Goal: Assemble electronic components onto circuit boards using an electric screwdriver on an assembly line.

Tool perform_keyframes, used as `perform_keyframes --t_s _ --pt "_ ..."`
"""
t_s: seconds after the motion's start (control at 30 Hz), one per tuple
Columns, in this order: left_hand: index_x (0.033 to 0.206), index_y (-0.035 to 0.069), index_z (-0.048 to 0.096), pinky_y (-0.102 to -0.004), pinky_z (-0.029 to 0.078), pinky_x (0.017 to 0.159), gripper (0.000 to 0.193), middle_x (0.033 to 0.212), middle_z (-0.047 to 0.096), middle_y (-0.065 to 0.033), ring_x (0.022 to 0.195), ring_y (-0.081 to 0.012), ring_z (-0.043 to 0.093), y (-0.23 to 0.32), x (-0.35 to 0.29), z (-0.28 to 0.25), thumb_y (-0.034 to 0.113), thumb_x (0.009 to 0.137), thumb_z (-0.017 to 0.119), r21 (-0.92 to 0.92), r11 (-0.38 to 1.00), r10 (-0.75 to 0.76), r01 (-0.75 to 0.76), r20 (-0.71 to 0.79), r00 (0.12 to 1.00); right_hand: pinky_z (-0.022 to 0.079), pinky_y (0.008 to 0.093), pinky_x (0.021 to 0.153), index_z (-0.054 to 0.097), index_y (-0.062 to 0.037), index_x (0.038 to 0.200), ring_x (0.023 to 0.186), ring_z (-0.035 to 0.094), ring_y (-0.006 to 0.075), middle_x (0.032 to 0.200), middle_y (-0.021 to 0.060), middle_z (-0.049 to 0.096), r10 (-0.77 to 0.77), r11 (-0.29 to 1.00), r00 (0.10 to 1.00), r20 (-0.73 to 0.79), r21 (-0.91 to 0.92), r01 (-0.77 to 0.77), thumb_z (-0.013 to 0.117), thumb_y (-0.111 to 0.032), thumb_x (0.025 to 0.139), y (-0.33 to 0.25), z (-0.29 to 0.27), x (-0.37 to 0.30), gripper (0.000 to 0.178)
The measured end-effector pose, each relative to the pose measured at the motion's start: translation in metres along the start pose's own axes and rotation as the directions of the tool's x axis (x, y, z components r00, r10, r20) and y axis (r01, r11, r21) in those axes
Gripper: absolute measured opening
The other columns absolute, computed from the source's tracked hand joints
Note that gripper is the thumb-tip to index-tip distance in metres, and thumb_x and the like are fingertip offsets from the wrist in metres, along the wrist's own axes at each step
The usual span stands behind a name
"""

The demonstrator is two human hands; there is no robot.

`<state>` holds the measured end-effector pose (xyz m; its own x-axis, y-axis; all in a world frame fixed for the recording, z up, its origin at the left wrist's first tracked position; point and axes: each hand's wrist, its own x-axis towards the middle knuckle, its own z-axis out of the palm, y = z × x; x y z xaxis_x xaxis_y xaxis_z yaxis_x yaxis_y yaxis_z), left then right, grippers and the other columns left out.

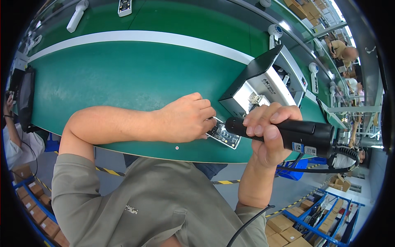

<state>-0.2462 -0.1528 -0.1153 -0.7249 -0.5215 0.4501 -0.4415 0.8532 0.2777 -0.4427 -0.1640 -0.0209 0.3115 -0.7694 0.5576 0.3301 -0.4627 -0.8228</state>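
Observation:
My left hand rests knuckles-up on the green belt, pinning a small circuit board at its left end. In my right hand is a black electric screwdriver, gripped around its barrel with its front end over the board. The driver's black cable curls off to the right. A grey and black box-shaped machine stands just behind both hands.
The green conveyor belt has a white stripe across it. White hand-held devices and another board lie farther off. Other people work at left and far right. Cardboard boxes fill blue racks below.

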Motion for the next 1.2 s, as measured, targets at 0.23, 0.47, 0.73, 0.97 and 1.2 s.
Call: perform_keyframes --t_s 0.23,0.47,0.73,0.97,1.2 --pt "0.1 0.004 0.063 -0.0331 0.039 0.08 0.033 0.105 0.057 -0.0089 0.089 -0.0221 0.05 0.001 0.0 -0.009 0.029 0.08 0.065 0.001 1.0 -0.002 0.002 0.076 0.997 0.049 0.0309 0.06 0.051 -0.0066 0.103 0.06 0.057 0.0178 0.071 0.0052 0.056 -0.242 0.965 0.961 -0.134 -0.139 0.223 0.061 -0.016 0.087 -0.057 -0.031 0.003 0.021" --pt "0.092 0.006 0.064 -0.0316 0.039 0.08 0.028 0.093 0.056 -0.0057 0.085 -0.0203 0.05 0.0 0.002 -0.008 0.03 0.078 0.067 0.039 0.999 0.028 -0.028 -0.002 1.0 0.049 0.0309 0.061 0.05 -0.007 0.101 0.059 0.056 0.0175 0.071 0.0053 0.056 -0.247 0.954 0.969 -0.002 -0.173 0.243 0.06 -0.014 0.086 -0.044 -0.032 0.011 0.019" --pt "0.1 0.004 0.063 -0.0332 0.04 0.081 0.032 0.104 0.057 -0.0084 0.089 -0.022 0.051 0.001 0.0 -0.01 0.028 0.08 0.065 -0.002 1.0 0.007 -0.007 0.059 0.998 0.048 0.0303 0.064 0.05 -0.0076 0.1 0.058 0.056 0.0171 0.07 0.0056 0.057 -0.137 0.977 0.991 0.001 -0.165 0.135 0.062 -0.012 0.084 -0.041 -0.023 0.014 0.021" --pt "0.088 0.008 0.065 -0.0309 0.039 0.079 0.025 0.087 0.056 -0.004 0.084 -0.0193 0.051 0.0 0.001 -0.007 0.031 0.078 0.067 0.067 0.998 0.019 -0.018 -0.007 1.0 0.047 0.0297 0.063 0.051 -0.0082 0.106 0.057 0.054 0.0147 0.07 0.0037 0.055 -0.084 0.995 0.996 -0.042 -0.054 0.082 0.059 -0.017 0.086 -0.044 -0.015 -0.005 0.023" --pt "0.086 0.009 0.065 -0.0307 0.039 0.079 0.023 0.084 0.056 -0.0033 0.083 -0.0189 0.051 0.001 0.003 -0.011 0.031 0.078 0.066 0.055 0.998 0.021 -0.02 -0.012 1.0 0.049 0.0302 0.061 0.049 -0.0082 0.103 0.056 0.056 0.017 0.067 0.0063 0.057 -0.001 0.996 0.995 -0.1 0.085 0.01 0.067 -0.014 0.08 -0.028 0.004 -0.022 0.03"
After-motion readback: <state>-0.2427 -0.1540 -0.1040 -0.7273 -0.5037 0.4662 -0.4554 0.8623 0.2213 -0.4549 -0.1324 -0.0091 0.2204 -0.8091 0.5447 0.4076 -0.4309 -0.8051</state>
